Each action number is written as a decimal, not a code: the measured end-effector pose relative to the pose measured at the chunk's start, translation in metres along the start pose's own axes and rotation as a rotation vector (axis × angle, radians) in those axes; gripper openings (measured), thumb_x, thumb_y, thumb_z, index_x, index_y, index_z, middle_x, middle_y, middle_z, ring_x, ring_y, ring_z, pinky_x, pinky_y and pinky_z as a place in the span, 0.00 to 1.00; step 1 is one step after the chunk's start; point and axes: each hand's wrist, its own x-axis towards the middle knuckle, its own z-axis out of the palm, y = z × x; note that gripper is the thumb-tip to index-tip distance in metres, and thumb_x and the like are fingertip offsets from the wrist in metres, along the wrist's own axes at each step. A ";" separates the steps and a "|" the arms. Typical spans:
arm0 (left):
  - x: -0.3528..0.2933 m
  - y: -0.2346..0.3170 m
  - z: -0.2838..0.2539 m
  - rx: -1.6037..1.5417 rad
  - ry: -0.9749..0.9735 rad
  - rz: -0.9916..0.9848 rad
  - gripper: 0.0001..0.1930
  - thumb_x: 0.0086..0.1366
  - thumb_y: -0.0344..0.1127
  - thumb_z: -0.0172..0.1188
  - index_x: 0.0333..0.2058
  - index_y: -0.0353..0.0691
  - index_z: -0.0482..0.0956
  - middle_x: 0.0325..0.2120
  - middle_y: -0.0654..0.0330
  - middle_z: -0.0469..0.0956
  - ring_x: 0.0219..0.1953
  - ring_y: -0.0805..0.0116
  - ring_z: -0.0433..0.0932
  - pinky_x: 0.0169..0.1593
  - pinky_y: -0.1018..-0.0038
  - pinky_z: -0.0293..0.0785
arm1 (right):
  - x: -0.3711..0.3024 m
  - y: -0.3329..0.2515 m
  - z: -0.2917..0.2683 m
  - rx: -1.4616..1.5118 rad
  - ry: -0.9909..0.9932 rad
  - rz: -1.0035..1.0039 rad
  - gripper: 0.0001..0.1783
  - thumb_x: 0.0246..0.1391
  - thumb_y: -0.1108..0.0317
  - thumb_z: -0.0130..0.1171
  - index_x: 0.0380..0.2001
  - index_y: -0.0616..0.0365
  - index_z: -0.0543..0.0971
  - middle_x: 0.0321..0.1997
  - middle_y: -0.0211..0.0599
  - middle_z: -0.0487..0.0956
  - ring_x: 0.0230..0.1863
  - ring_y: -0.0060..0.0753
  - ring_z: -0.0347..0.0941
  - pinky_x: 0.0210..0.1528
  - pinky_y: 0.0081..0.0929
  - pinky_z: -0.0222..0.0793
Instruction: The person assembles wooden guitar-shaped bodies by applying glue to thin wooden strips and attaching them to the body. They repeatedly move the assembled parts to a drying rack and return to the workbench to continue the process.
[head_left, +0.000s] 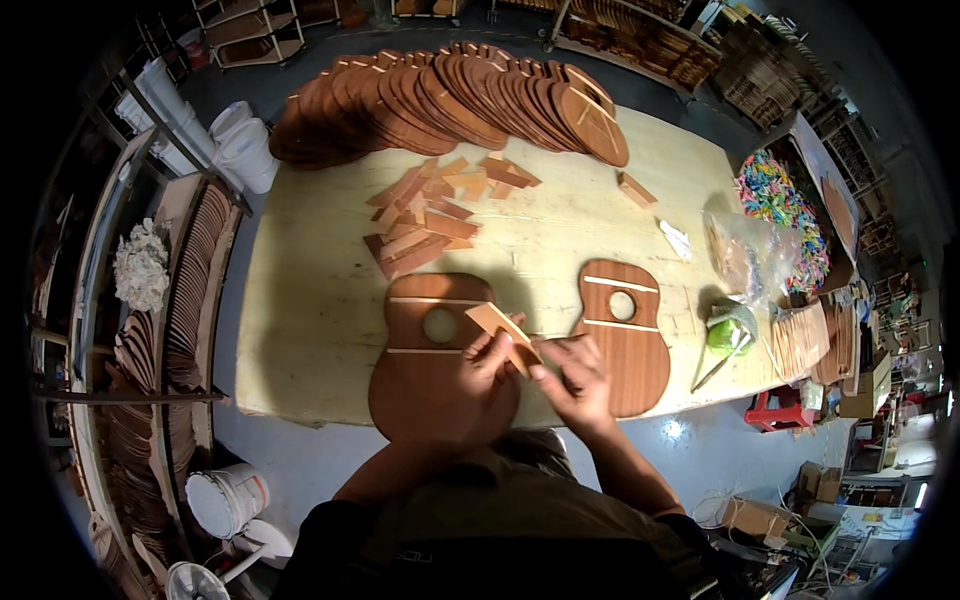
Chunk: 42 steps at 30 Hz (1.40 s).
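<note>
Head view: the left hand (487, 362) pinches a wooden piece (490, 319) over the three-o'clock edge of one guitar-shaped plate (415, 385), the blurred right hand's (578, 385) grip I cannot tell, and open tabletop (560, 225) lies at twelve.

Bright tabletop (560, 235), glare on floor (674, 432), black rim, seemingly blurry right hand (577, 383).

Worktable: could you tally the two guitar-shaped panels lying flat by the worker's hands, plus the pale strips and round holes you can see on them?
Guitar-shaped panels: 2
Pale strips: 4, two on each panel
Round holes: 2, one in each panel
Total: 8
</note>
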 end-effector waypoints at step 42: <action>0.035 -0.163 0.111 0.156 0.037 -0.286 0.22 0.66 0.48 0.55 0.50 0.35 0.73 0.41 0.56 0.79 0.42 0.69 0.78 0.46 0.72 0.75 | -0.139 0.124 -0.209 -0.151 0.017 -0.129 0.14 0.50 0.68 0.64 0.41 0.59 0.81 0.25 0.29 0.76 0.23 0.27 0.68 0.27 0.24 0.67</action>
